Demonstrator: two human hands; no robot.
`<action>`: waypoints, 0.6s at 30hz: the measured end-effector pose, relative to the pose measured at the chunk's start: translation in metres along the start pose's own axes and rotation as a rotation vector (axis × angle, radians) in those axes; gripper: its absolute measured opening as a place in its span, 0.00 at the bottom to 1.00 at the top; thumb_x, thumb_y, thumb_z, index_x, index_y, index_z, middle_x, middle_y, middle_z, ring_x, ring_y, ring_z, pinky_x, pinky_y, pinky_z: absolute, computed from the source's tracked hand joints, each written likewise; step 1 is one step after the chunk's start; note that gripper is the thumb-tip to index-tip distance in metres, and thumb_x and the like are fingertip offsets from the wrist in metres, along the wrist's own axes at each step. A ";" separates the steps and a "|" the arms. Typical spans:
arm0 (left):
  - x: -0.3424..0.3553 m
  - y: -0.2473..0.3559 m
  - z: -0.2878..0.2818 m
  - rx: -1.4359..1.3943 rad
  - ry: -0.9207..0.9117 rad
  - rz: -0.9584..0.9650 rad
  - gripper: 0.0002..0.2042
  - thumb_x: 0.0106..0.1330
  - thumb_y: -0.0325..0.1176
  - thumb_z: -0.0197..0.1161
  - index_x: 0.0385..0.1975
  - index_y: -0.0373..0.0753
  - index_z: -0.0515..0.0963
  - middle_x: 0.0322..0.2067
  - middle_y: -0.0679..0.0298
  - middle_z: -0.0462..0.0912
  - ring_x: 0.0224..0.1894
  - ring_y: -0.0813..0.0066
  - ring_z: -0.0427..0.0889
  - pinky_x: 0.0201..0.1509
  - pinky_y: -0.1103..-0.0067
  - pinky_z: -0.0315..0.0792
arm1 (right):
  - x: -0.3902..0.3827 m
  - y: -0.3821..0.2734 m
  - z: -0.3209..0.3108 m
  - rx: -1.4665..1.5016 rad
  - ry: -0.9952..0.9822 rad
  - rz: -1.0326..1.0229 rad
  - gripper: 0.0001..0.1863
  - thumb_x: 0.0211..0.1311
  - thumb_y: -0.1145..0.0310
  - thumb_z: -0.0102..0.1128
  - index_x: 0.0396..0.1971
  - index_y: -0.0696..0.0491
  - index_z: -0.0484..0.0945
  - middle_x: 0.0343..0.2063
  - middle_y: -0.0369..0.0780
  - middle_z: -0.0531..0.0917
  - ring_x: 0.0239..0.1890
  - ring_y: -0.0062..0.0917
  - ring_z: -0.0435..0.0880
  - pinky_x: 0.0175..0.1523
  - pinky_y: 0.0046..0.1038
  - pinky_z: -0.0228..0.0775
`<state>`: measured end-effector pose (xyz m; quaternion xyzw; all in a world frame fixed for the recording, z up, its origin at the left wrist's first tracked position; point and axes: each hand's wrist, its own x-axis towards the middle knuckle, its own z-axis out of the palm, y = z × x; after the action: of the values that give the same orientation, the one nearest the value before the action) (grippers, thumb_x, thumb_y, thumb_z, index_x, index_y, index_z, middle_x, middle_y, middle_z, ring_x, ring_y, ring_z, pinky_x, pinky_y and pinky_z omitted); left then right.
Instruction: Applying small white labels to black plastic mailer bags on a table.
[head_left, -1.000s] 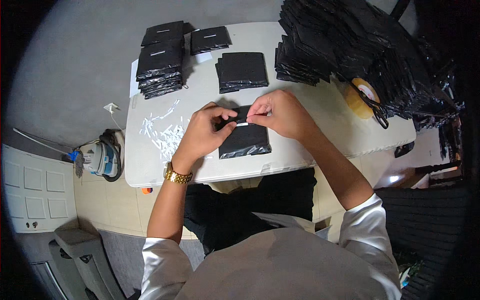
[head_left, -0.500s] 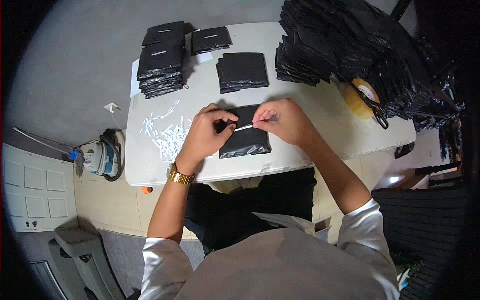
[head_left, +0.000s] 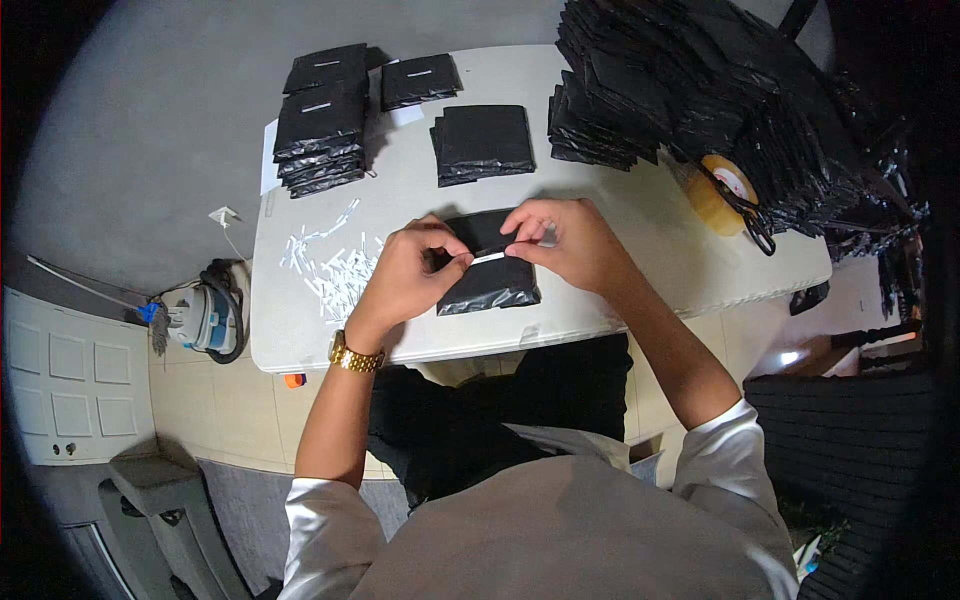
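White table (head_left: 660, 232), long near edge toward the wearer. Big heap of black plastic packets (head_left: 690, 80) fills its far right corner, spreading along the right edge.

Far left corner: tall packet stack (head_left: 320, 125), a second stack (head_left: 325, 68) just behind. Low stack (head_left: 420, 82) beside them at the far edge. White strips show on these tops. Middle stack (head_left: 487, 140), plain-topped, between far edge and hands.

Worked packet (head_left: 490, 290) lies flat near the middle of the near edge, under both hands. Loose white strips (head_left: 343, 283) scattered toward the left edge, beside the left wrist.

Left hand (head_left: 410, 270): thumb and forefinger tips together at the left end of a strip; cannot tell whether clamped on it. Right hand (head_left: 565, 240): thumb and forefinger close by the right end, remaining fingers curled; grip unclear.

Amber tape roll (head_left: 710, 208) toward the right edge, black looped-handle tool (head_left: 762, 238) across it. Gold watch (head_left: 357, 355), left wrist. Single white strip (head_left: 487, 257) across the worked packet, between the fingertips.
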<state>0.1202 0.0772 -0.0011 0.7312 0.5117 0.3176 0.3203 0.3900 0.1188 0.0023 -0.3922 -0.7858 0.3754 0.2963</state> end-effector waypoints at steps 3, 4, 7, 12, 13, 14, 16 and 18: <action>-0.001 0.005 -0.002 -0.028 -0.003 0.004 0.05 0.65 0.25 0.76 0.38 0.34 0.91 0.36 0.65 0.85 0.35 0.77 0.76 0.39 0.77 0.70 | -0.004 0.001 0.000 -0.055 0.018 -0.057 0.18 0.64 0.70 0.81 0.53 0.51 0.89 0.34 0.40 0.94 0.37 0.23 0.92 0.49 0.30 0.80; 0.000 0.012 -0.004 -0.008 -0.027 -0.002 0.04 0.66 0.25 0.76 0.38 0.34 0.91 0.37 0.65 0.85 0.35 0.77 0.76 0.39 0.77 0.70 | -0.005 0.001 0.000 -0.117 0.027 -0.098 0.21 0.64 0.69 0.81 0.57 0.51 0.88 0.34 0.40 0.94 0.37 0.24 0.92 0.49 0.30 0.81; 0.000 0.013 -0.007 0.004 -0.046 0.008 0.04 0.67 0.25 0.75 0.38 0.35 0.91 0.37 0.66 0.85 0.35 0.78 0.76 0.40 0.78 0.69 | -0.007 -0.006 -0.005 -0.161 0.044 -0.084 0.21 0.65 0.71 0.79 0.58 0.51 0.88 0.34 0.41 0.93 0.37 0.26 0.92 0.49 0.31 0.81; -0.001 0.011 -0.005 0.003 0.005 -0.064 0.04 0.68 0.26 0.75 0.39 0.36 0.91 0.38 0.66 0.85 0.36 0.78 0.76 0.40 0.79 0.70 | -0.006 -0.004 -0.005 -0.067 0.061 -0.096 0.19 0.65 0.71 0.78 0.56 0.52 0.88 0.35 0.42 0.94 0.38 0.29 0.93 0.50 0.33 0.82; -0.002 0.013 -0.001 -0.032 0.041 -0.047 0.04 0.68 0.26 0.75 0.40 0.37 0.91 0.38 0.67 0.85 0.36 0.79 0.76 0.40 0.79 0.70 | -0.007 -0.004 -0.006 -0.031 0.056 -0.093 0.19 0.66 0.73 0.78 0.56 0.53 0.89 0.35 0.40 0.93 0.38 0.26 0.93 0.50 0.31 0.81; -0.001 0.015 0.002 -0.067 0.077 -0.031 0.05 0.68 0.26 0.75 0.41 0.37 0.92 0.38 0.67 0.84 0.36 0.79 0.76 0.40 0.80 0.70 | -0.008 -0.004 -0.007 -0.032 0.058 -0.090 0.19 0.66 0.73 0.78 0.56 0.53 0.89 0.35 0.40 0.93 0.38 0.26 0.93 0.50 0.31 0.81; 0.000 0.016 0.005 -0.062 0.070 0.020 0.05 0.69 0.26 0.75 0.41 0.37 0.92 0.39 0.67 0.84 0.36 0.80 0.76 0.40 0.80 0.70 | -0.008 -0.008 -0.008 -0.059 0.052 -0.140 0.18 0.66 0.74 0.77 0.55 0.53 0.89 0.35 0.39 0.94 0.39 0.26 0.93 0.51 0.32 0.81; 0.000 0.011 0.006 -0.056 0.066 0.071 0.05 0.69 0.26 0.76 0.42 0.37 0.92 0.39 0.67 0.84 0.37 0.81 0.76 0.40 0.80 0.70 | -0.008 -0.009 -0.008 -0.055 0.057 -0.161 0.18 0.66 0.73 0.77 0.55 0.53 0.89 0.35 0.39 0.94 0.39 0.26 0.93 0.52 0.32 0.81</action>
<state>0.1313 0.0738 0.0042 0.7290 0.4865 0.3669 0.3119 0.3967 0.1113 0.0132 -0.3462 -0.8161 0.3172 0.3369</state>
